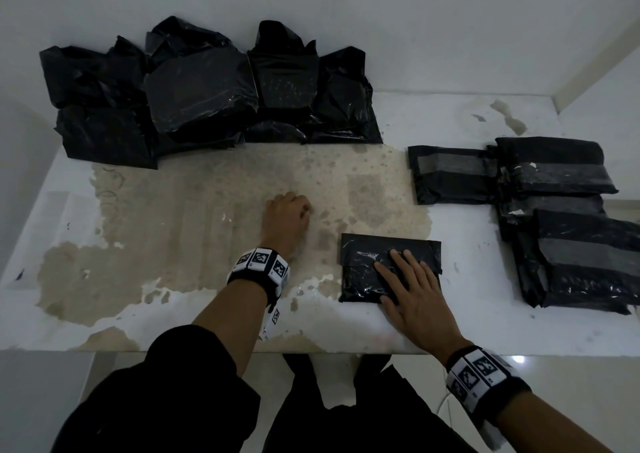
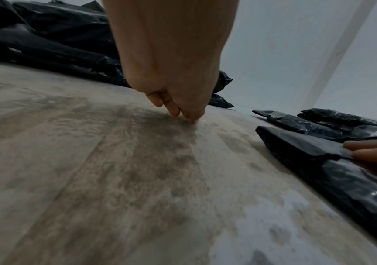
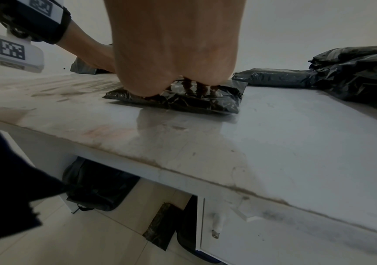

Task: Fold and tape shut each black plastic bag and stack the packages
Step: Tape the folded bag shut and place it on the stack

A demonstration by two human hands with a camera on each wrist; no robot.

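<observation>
A folded black bag (image 1: 360, 262) lies near the front edge of the table (image 1: 485, 328). My right hand (image 1: 398, 265) presses flat on it with straight, spread fingers (image 2: 369, 150); the palm hides the bag's right half. My left hand (image 1: 301, 210) is on the bare table to the bag's left. Its fingers are curled and the fingertips (image 2: 194, 118) pinch at the surface, at the end of what looks like a clear tape strip (image 2: 214, 148) stuck to the table. The tape is hard to make out.
A heap of loose black bags (image 1: 207, 88) fills the back left against the wall. Taped packages (image 1: 561, 182) are stacked at the right, with one more (image 1: 450, 175) beside them. The table top is worn and stained. A drawer (image 3: 296, 242) sits under the front edge.
</observation>
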